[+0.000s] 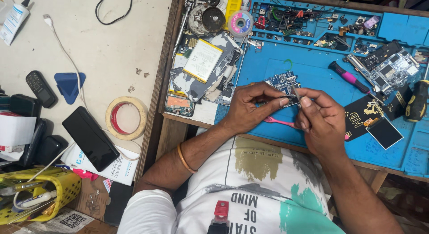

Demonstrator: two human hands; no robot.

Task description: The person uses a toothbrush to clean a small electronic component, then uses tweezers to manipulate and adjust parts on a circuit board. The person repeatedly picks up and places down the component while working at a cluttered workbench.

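My left hand [250, 106] holds down a small blue circuit board [281, 82] on the blue work mat [313, 68], thumb and forefinger pinching its near edge. My right hand [319, 118] grips thin metal tweezers [296, 94] whose tips touch the board's right side. A pink plastic tool [279, 122] lies on the mat under both hands. My wrist carries an orange bangle [184, 159].
An opened phone with battery [203, 59] lies left of the board. A purple-handled screwdriver [348, 77], a second circuit board [391, 71] and a small screen [383, 132] sit at right. A tape roll [126, 118], phones [89, 138] and a yellow basket [40, 193] are on the left counter.
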